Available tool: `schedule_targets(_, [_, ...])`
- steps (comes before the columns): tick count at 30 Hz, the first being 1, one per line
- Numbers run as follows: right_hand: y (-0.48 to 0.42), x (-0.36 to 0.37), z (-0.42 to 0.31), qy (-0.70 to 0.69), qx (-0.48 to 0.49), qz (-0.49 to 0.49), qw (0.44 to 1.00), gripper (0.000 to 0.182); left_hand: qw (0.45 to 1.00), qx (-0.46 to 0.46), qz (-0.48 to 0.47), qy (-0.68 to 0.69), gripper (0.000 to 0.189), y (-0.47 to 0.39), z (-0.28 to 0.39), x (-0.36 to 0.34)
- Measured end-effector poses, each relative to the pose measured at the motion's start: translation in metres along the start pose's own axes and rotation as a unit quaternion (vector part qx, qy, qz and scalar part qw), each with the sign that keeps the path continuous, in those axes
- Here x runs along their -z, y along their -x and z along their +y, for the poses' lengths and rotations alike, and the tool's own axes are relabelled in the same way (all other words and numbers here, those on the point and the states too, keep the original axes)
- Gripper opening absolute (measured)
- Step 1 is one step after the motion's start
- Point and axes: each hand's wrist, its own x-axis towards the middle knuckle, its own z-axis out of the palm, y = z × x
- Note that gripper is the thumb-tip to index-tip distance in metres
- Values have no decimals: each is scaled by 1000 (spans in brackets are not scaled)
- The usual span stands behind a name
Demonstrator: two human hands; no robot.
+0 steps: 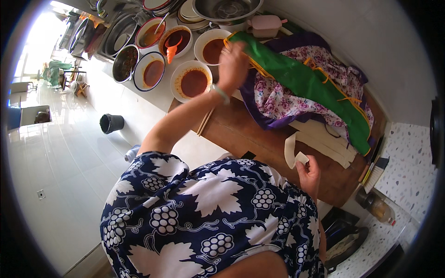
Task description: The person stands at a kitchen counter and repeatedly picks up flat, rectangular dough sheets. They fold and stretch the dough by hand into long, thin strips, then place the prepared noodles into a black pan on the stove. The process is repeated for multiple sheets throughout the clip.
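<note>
My left hand (233, 67), blurred and wearing a bracelet, is at the orange-trimmed end of a green cloth (295, 71), beside a white bowl of red sauce (212, 51). Whether its fingers grip the cloth cannot be told. Between the fingertips of my right hand (308, 169) is one end of a pale, flat dough strip (289, 150), which curves up from them. More flat dough strips (325, 144) lie on the brown wooden board (243, 127), partly under a floral cloth with purple edging (278, 100). The green cloth lies across the floral one.
Several bowls of sauce (193, 82) stand left of the board, one with an orange spoon (171, 52). Chopsticks (205, 121) lie at the board's left end. Behind are a steel basin (227, 10) and a pink container (266, 26). A brush (376, 173) is at the right edge.
</note>
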Motion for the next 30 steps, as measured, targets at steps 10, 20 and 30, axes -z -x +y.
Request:
schedule_targets(10, [-3,-10,-4,-14,-18,-15,1000,21,986,150,-76,-15,25,-33,-40,-28])
schedule_targets(20, [15,14,-47,-59,30,47,997,15,940,243,-181,156,34,133,-27,-7])
schedule_targets(30, [55,84,-100,-89,118,250,957,12,944,164,-173,230,22,121,42,63])
